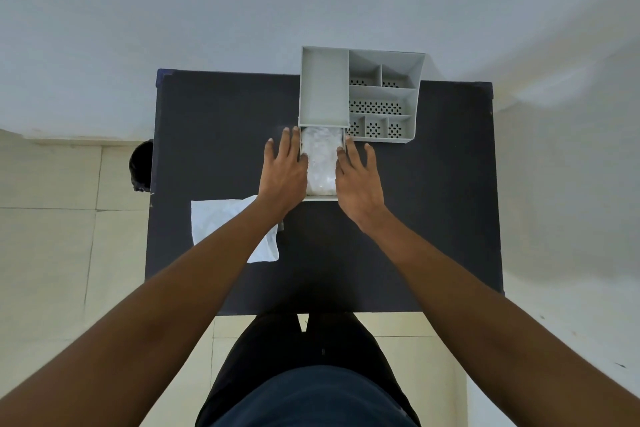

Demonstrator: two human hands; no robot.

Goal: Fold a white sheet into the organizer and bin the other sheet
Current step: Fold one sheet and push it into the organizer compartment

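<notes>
A grey organizer (pixel 381 94) stands at the far middle of the dark table. Its drawer (pixel 320 198) is pulled out toward me, and a folded white sheet (pixel 320 163) lies inside it. My left hand (pixel 284 173) rests flat along the drawer's left side with its fingers spread. On the drawer's right side my right hand (pixel 358 180) lies the same way. Neither hand grips anything. The other white sheet (pixel 214 218) lies flat on the table at the left, partly under my left forearm.
The dark table (pixel 433 218) stands against a pale wall. A black bin (pixel 141 165) sits on the tiled floor just past the table's left edge. My legs are below the near table edge.
</notes>
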